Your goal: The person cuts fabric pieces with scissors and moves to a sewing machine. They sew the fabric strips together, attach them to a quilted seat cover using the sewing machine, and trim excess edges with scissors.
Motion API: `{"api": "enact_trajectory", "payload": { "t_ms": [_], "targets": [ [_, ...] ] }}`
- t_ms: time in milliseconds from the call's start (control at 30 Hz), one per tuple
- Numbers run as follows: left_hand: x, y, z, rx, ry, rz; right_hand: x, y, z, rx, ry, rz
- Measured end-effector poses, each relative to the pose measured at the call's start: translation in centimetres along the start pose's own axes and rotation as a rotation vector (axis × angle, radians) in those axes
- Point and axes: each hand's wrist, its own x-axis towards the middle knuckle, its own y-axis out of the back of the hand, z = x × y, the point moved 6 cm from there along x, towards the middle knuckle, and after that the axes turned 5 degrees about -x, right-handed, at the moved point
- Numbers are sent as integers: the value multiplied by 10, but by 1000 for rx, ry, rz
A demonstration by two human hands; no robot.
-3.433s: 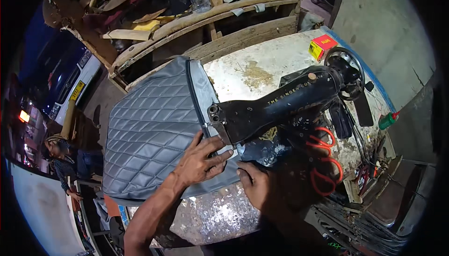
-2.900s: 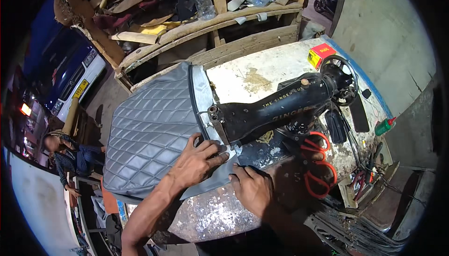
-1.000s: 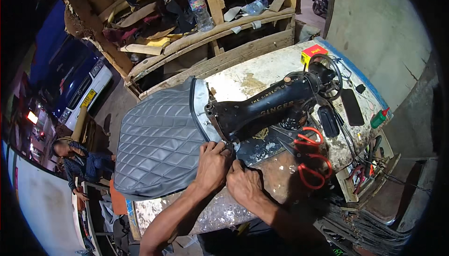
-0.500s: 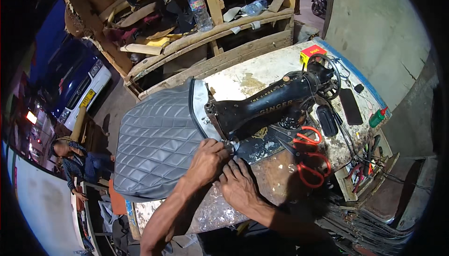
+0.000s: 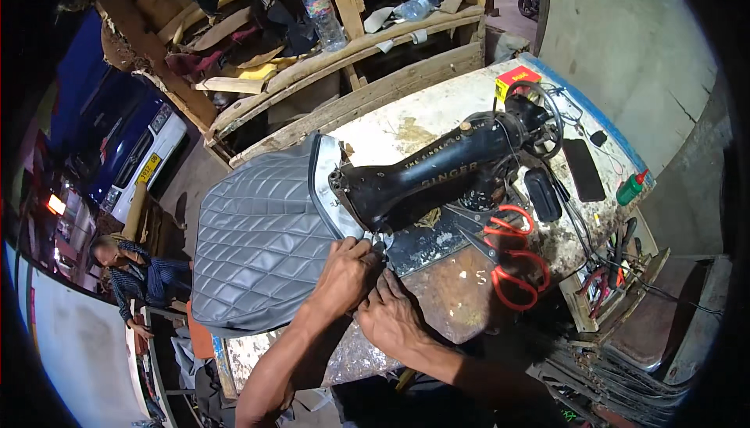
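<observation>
A grey quilted seat cover [image 5: 258,240] with diamond stitching and a dark piped edge lies on the left of the worktable. Its pale edge band [image 5: 331,178] runs to the needle end of a black sewing machine [image 5: 430,174]. My left hand [image 5: 344,275] is closed on the cover's near corner, beside the machine's needle area. Close by on its right, my right hand [image 5: 393,315] has bent fingers drawn together, fingertips by the machine's bed. What those fingers hold is hidden. Red-handled scissors [image 5: 514,268] lie right of my hands.
On the worktable [image 5: 461,295] are a dark phone [image 5: 583,170], a black case [image 5: 542,193], a green bottle [image 5: 631,187] and a red-yellow box [image 5: 516,82]. A tool drawer [image 5: 605,279] sits at the right. A person [image 5: 141,275] sits at the far left, near a parked vehicle [image 5: 133,154].
My hands have shifted slightly, and the right fingertips are drawn closer together near the machine's bed. The whole view has moved a little. The cover remains beside the needle end.
</observation>
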Motion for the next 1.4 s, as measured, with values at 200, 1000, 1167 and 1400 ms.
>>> {"api": "enact_trajectory", "payload": {
  "t_ms": [200,1000,1167,1400],
  "targets": [
    [6,-7,-1,-33,7,15,1,-13,3,-9,-39,22],
    [7,-7,-2,-17,17,169,0,-15,-6,84,2,19],
    [6,-11,-2,30,84,132,2,-21,-6,152,-37,-97],
    [-7,-3,10,54,102,148,-2,-42,-1,221,-147,-104]
  ]
}}
